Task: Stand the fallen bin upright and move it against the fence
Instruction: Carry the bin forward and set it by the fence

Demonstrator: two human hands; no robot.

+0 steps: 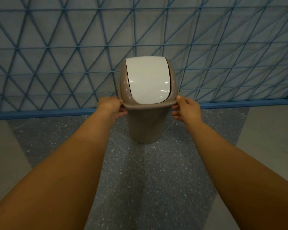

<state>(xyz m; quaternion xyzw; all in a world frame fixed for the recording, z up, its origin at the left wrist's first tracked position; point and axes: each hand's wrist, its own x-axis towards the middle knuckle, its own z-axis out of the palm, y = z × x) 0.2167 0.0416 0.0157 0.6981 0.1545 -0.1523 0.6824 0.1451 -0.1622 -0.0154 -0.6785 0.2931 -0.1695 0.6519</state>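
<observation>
Two bare forearms reach forward over speckled floor (156, 180). Left hand (111, 107) pinches bin (145, 127) rim at left side; right hand (186, 110) pinches rim at right. Bin upright, white swing lid (148, 80) closed, just before blue mesh fence (56, 55); contact with fence unclear.

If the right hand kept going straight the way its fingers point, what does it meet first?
The right hand points inward at the bin, already touching its rim, so the bin's side wall comes first. The fence lies beyond.
</observation>
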